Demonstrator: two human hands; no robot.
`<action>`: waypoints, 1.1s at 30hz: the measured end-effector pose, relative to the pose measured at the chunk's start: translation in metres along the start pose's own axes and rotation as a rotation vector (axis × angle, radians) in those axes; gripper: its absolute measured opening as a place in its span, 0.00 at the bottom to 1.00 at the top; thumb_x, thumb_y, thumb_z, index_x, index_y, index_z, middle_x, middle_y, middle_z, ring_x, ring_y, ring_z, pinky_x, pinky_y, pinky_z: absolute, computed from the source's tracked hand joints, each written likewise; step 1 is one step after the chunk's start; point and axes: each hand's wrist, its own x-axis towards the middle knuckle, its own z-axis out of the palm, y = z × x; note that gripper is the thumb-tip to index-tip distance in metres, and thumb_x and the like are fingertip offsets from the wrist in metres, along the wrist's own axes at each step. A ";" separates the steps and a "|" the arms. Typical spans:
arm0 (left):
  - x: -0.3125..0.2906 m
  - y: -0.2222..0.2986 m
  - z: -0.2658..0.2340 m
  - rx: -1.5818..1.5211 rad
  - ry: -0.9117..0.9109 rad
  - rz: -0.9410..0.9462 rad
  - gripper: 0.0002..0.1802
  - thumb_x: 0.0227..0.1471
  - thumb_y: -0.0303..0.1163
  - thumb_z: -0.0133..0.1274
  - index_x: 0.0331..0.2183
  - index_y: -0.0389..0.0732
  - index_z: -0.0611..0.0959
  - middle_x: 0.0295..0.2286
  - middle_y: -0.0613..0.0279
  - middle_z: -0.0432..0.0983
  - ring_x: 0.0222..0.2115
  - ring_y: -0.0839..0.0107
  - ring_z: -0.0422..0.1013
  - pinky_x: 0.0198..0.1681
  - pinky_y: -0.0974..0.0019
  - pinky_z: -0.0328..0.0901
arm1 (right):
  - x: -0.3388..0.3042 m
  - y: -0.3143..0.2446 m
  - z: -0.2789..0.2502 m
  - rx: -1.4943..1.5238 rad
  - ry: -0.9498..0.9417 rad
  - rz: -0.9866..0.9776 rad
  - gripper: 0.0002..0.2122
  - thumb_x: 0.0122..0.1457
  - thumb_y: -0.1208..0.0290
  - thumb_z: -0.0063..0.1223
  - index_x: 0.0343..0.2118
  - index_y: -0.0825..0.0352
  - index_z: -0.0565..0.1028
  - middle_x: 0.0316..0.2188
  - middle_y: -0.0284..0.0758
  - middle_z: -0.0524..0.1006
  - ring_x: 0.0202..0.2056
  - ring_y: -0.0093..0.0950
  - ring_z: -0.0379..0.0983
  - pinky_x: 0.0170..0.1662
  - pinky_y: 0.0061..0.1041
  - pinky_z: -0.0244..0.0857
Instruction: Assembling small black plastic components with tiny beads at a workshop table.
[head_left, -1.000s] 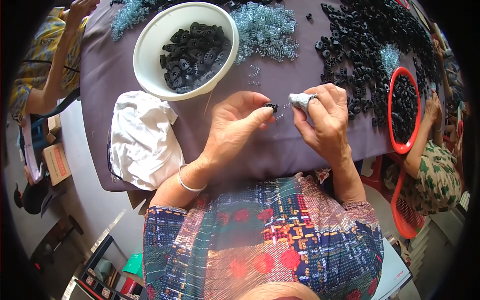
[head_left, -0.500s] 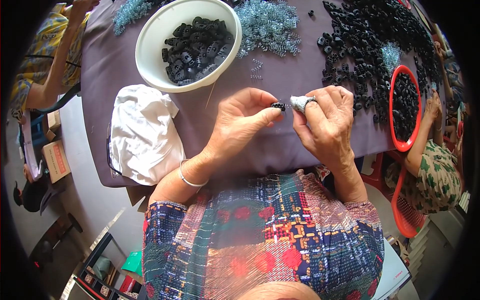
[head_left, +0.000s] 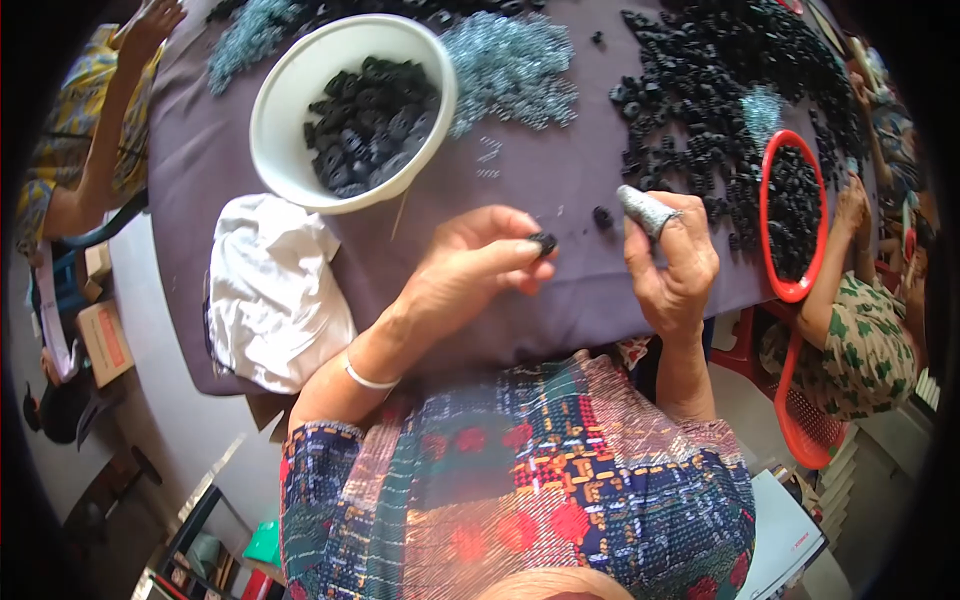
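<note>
My left hand (head_left: pixel 478 258) pinches a small black plastic piece (head_left: pixel 543 243) between thumb and fingertips, above the near part of the table. To its right, my right hand (head_left: pixel 675 265) has its thumb and index finger apart, with nothing visible between them. A grey fabric finger cover (head_left: pixel 646 209) sits on that index finger. Close to the covered fingertip is another loose black piece (head_left: pixel 601 217); whether it rests on the cloth is unclear. Beyond my hands, a few thin metal springs (head_left: pixel 488 158) lie on the purple-grey tablecloth (head_left: pixel 540 330).
A white bowl (head_left: pixel 262 130) of black pieces stands far left, a white cloth (head_left: pixel 272 300) nearer. Springs (head_left: pixel 515 70) are heaped beyond the bowl. Black pieces (head_left: pixel 690 90) spread across the far right, around a red-rimmed basket (head_left: pixel 770 240). Other people sit at both sides.
My hands have drawn apart, the right one moving away from the black piece with its finger lifted. My left hand still grips its piece. The whole view has shifted slightly.
</note>
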 end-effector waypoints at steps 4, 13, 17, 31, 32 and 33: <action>-0.004 0.001 0.001 -0.082 -0.049 -0.038 0.06 0.52 0.26 0.56 0.34 0.38 0.78 0.31 0.61 0.76 0.30 0.74 0.74 0.32 0.72 0.69 | 0.003 0.037 -0.017 -0.209 0.103 0.077 0.10 0.46 0.82 0.59 0.34 0.69 0.77 0.32 0.38 0.76 0.35 0.35 0.71 0.39 0.32 0.64; 0.001 0.000 0.001 0.002 -0.028 -0.014 0.06 0.50 0.26 0.58 0.33 0.39 0.78 0.28 0.66 0.75 0.26 0.76 0.72 0.30 0.71 0.67 | 0.027 0.047 0.005 -0.416 -0.066 -0.044 0.07 0.47 0.75 0.60 0.31 0.66 0.77 0.31 0.36 0.75 0.34 0.34 0.70 0.36 0.32 0.60; 0.002 0.001 0.002 0.010 -0.007 -0.007 0.06 0.50 0.26 0.58 0.33 0.39 0.78 0.27 0.66 0.75 0.26 0.76 0.71 0.30 0.71 0.67 | 0.017 0.042 0.019 -0.299 -0.171 -0.201 0.08 0.45 0.78 0.60 0.30 0.67 0.76 0.33 0.34 0.74 0.35 0.32 0.70 0.38 0.32 0.60; 0.000 0.003 0.004 0.063 0.029 -0.029 0.07 0.51 0.28 0.58 0.34 0.40 0.78 0.26 0.66 0.75 0.26 0.76 0.71 0.31 0.71 0.67 | 0.023 0.050 0.021 -0.514 -0.014 0.001 0.08 0.41 0.69 0.64 0.25 0.61 0.76 0.29 0.29 0.71 0.35 0.30 0.67 0.37 0.32 0.57; 0.000 0.003 0.003 0.069 0.037 -0.028 0.07 0.51 0.28 0.58 0.34 0.40 0.78 0.26 0.66 0.75 0.26 0.76 0.71 0.31 0.71 0.67 | 0.024 0.051 0.026 -0.551 -0.032 0.019 0.09 0.41 0.68 0.65 0.25 0.61 0.76 0.29 0.28 0.70 0.35 0.29 0.67 0.38 0.33 0.57; 0.000 0.004 0.003 0.069 0.039 -0.025 0.07 0.51 0.28 0.58 0.34 0.40 0.78 0.26 0.66 0.75 0.26 0.76 0.71 0.31 0.71 0.67 | 0.024 0.053 0.029 -0.585 -0.028 0.023 0.10 0.40 0.67 0.65 0.25 0.61 0.76 0.30 0.28 0.70 0.36 0.29 0.67 0.39 0.33 0.56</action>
